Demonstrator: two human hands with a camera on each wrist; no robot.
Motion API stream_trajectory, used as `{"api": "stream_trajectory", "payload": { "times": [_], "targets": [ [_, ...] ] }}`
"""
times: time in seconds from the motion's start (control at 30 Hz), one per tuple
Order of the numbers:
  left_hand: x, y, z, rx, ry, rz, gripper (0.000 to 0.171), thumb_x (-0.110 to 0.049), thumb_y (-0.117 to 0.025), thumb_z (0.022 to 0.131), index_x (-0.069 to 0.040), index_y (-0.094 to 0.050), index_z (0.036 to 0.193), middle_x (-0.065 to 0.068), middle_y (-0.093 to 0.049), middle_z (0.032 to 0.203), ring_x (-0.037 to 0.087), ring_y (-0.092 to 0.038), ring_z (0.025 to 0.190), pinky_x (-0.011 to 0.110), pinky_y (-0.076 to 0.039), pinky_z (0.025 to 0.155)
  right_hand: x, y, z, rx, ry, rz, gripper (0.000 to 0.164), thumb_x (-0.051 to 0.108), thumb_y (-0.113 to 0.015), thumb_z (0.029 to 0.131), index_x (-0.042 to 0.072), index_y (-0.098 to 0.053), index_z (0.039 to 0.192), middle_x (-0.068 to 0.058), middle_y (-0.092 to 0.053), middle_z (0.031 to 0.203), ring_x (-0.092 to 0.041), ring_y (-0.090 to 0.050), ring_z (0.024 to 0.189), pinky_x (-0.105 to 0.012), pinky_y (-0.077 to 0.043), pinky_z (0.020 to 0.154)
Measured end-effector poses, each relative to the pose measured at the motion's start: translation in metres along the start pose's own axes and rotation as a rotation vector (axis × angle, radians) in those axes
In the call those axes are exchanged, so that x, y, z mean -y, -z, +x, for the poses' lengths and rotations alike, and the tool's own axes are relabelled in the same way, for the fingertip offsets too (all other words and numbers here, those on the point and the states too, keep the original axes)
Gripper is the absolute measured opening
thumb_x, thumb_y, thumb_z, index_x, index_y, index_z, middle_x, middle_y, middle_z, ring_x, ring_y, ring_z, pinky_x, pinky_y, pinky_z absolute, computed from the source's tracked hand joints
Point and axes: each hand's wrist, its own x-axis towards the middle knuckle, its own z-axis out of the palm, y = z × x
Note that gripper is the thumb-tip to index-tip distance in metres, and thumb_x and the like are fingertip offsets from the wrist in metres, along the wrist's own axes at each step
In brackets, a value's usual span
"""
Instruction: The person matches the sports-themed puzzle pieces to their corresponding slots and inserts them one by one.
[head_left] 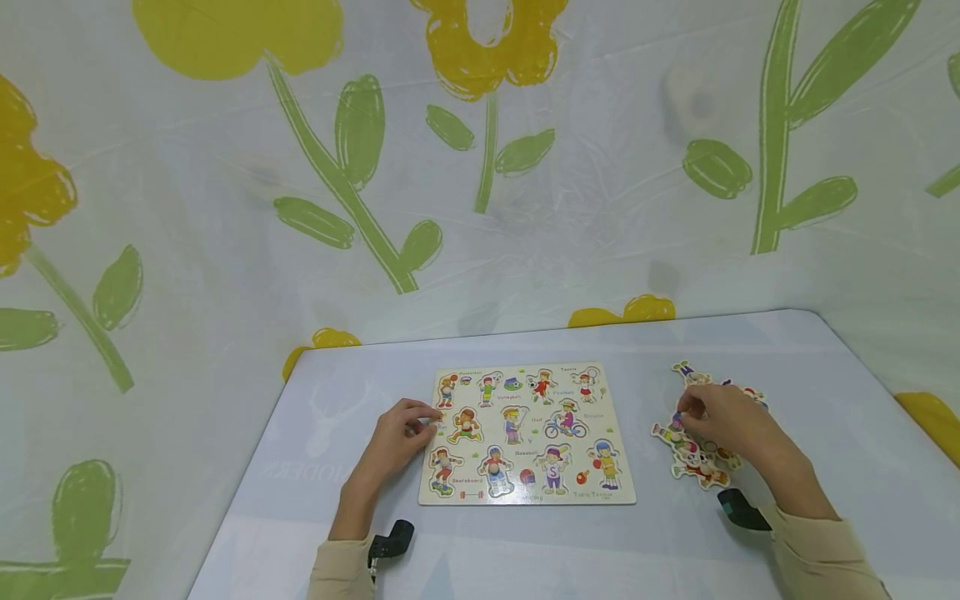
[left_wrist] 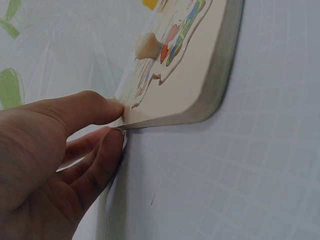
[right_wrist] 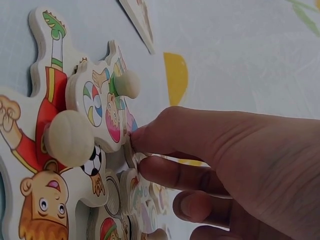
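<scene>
A cream wooden puzzle board [head_left: 618, 493] with cartoon sports figures lies flat on the table. At its left edge is my left hand [head_left: 401, 433], thumb and fingers pinching the rim. The left wrist view shows a round wooden knob [left_wrist: 148, 46] on a figure near the board's corner [left_wrist: 195, 97]. To the right of the board, my right hand [head_left: 723, 417] is over a heap of loose puzzle pieces [head_left: 701, 473]. Its thumb and index finger pinch the edge of a piece there, mostly hidden. Close by lie a red-shirted footballer piece [right_wrist: 37, 135] and a piece with a striped ball [right_wrist: 92, 105].
The white table [head_left: 360, 483] has a rounded far right corner. Behind it hangs a pale cloth [head_left: 570, 242] printed with yellow flowers and green leaves. Black wrist devices [head_left: 393, 540] show by both beige sleeves [head_left: 821, 550].
</scene>
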Motion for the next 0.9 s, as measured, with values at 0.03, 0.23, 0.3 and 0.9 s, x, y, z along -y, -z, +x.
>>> {"api": "stream_trajectory", "payload": {
  "times": [0.03, 0.23, 0.3, 0.9],
  "targets": [
    [0.0001, 0.0, 0.0, 0.001, 0.0, 0.0, 0.018, -0.007, -0.073, 0.084, -0.013, -0.076, 0.1, 0.006, -0.064, 0.11, 0.01, -0.056, 0.079, 0.02, -0.048, 0.069, 0.0003, 0.0, 0.0001, -0.001, -0.002, 0.0, 0.009, 0.016, -0.071, 0.085, 0.009, -0.069, 0.091, 0.001, -0.061, 0.079, -0.014, -0.052, 0.072, -0.032, -0.047, 0.065],
    [0.0008, -0.0003, 0.0007, 0.001, 0.003, -0.002, 0.018, -0.007, -0.073, 0.084, -0.013, -0.076, 0.101, 0.006, -0.064, 0.11, 0.01, -0.056, 0.08, 0.02, -0.048, 0.069, 0.0029, 0.0011, -0.0001, -0.008, -0.007, 0.003, 0.01, 0.015, -0.072, 0.085, 0.008, -0.069, 0.091, 0.001, -0.062, 0.079, -0.015, -0.052, 0.072, -0.033, -0.048, 0.066],
    [0.0013, -0.0005, 0.0007, 0.001, 0.005, -0.001, 0.018, -0.007, -0.073, 0.084, -0.014, -0.076, 0.1, 0.006, -0.064, 0.11, 0.01, -0.056, 0.08, 0.02, -0.047, 0.069, 0.0033, 0.0013, 0.0001, -0.01, -0.007, 0.003, 0.011, 0.015, -0.071, 0.085, 0.007, -0.069, 0.092, 0.0, -0.062, 0.08, -0.015, -0.052, 0.072, -0.035, -0.049, 0.067],
    [0.0017, 0.0001, 0.0002, 0.0, -0.008, -0.003, 0.018, -0.007, -0.073, 0.084, -0.014, -0.076, 0.101, 0.006, -0.064, 0.11, 0.01, -0.055, 0.081, 0.021, -0.048, 0.07, 0.0064, 0.0008, 0.0029, -0.086, 0.005, 0.018, 0.014, 0.014, -0.072, 0.085, 0.005, -0.071, 0.096, -0.004, -0.069, 0.086, -0.019, -0.062, 0.079, -0.043, -0.055, 0.073]
  ]
}}
